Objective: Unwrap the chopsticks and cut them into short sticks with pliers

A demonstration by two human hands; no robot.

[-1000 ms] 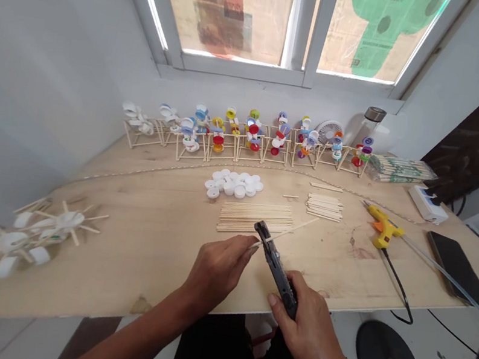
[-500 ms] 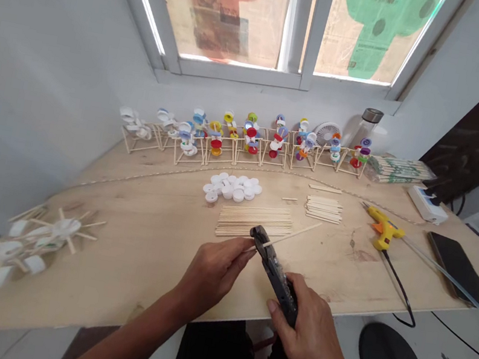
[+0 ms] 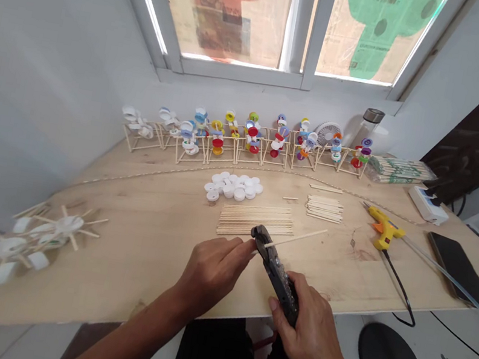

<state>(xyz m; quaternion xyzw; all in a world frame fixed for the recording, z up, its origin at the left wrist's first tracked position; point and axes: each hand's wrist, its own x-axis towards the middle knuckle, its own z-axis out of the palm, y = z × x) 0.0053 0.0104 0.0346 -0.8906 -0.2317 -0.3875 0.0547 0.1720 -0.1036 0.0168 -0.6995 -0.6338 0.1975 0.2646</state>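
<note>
My left hand [image 3: 212, 270] pinches the near end of a thin wooden stick [image 3: 298, 238] that points away to the right. Black cutting pliers [image 3: 273, 266] are gripped in my right hand [image 3: 310, 332], their jaws closed around the stick right beside my left fingertips. Both hands hover over the front edge of the plywood tabletop [image 3: 138, 260]. Just beyond the pliers lies a bundle of long sticks [image 3: 255, 219], and behind that a cluster of white bottle caps [image 3: 233, 186].
A row of stick-and-cap windmill models [image 3: 246, 138] lines the back wall. Short cut sticks [image 3: 324, 208], a yellow glue gun [image 3: 383, 227] with its cable, a dark phone [image 3: 458, 268] and a power strip [image 3: 428, 205] lie to the right. White spoon wheels [image 3: 12, 242] rest at the left edge.
The stick has slid further to the right through the plier jaws, and my left fingertips now sit closer against the plier head. Both hands stayed in about the same spot.
</note>
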